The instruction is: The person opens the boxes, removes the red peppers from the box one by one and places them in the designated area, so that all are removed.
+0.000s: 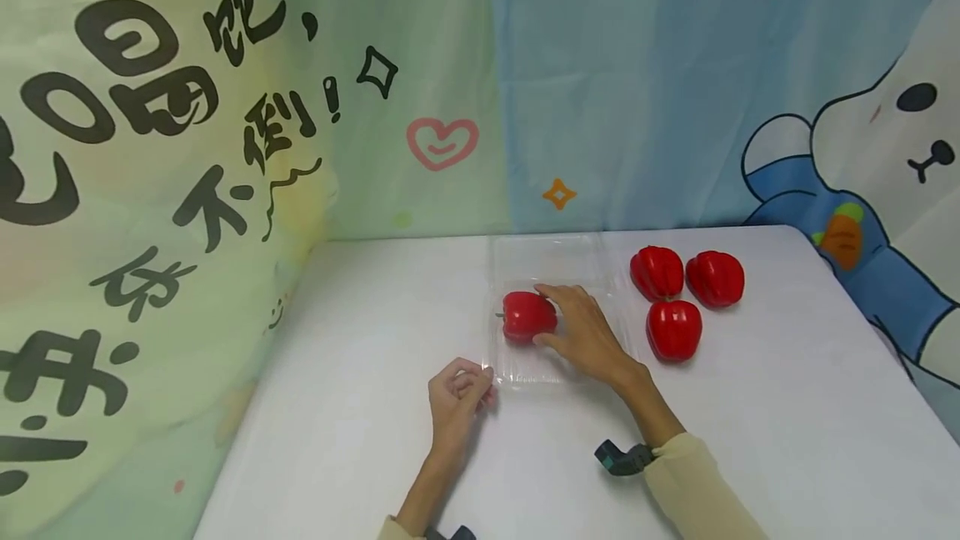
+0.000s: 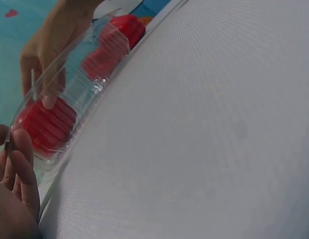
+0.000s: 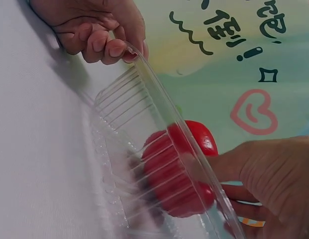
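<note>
A clear plastic clamshell box point(image 1: 525, 369) with ribbed walls lies on the white table, its lid folded back toward the curtain. My left hand point(image 1: 459, 398) pinches the box's near left corner between thumb and fingers. Inside the box is a red bell pepper point(image 1: 528, 317), lying on its side with the stem to the left. My right hand point(image 1: 585, 332) reaches over the rim and grips this pepper from the right, thumb on the near side and fingers on the far side. Through the ribbed wall the pepper point(image 3: 169, 174) shows in the right wrist view.
Three more red bell peppers, a back left one point(image 1: 657, 272), a back right one point(image 1: 716, 278) and a front one point(image 1: 674, 330), sit in a cluster right of the box. A printed curtain point(image 1: 420, 40) hangs along the table's back and left edges.
</note>
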{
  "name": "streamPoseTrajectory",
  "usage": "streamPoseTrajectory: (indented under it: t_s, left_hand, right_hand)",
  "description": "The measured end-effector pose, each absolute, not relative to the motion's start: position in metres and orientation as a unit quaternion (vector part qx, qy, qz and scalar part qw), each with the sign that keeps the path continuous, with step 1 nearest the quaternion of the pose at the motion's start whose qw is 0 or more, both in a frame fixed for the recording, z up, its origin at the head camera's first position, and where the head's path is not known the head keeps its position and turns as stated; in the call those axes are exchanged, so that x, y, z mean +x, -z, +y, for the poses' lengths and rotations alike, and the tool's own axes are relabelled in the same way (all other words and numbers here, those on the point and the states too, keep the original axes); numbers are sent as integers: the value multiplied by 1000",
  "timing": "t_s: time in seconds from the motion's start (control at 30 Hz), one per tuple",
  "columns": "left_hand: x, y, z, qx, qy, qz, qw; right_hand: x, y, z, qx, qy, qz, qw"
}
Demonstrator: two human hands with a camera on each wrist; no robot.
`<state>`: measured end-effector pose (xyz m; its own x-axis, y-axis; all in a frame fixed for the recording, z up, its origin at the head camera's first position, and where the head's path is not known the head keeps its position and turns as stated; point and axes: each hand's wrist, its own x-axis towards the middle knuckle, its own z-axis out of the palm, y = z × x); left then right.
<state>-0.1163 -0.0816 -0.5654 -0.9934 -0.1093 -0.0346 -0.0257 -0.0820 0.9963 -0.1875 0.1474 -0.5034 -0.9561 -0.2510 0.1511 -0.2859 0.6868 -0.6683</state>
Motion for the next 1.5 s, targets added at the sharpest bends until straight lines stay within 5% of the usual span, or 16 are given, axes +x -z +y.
streamPoseTrajectory:
  t_s: [0.83,1.3,1.5]
  left_hand:
    - [-117,563,-80,57,752,-657,24]
    - [-116,562,-80,47,749,-661,24]
    - [-116,563,-80,50,746,-664,25]
  right_hand:
    - [-174,497,158,101,-423,-901,2]
    - [-164,484,173,78,-464,-880,62]
    - [-160,480,180,40,-476,-865,152]
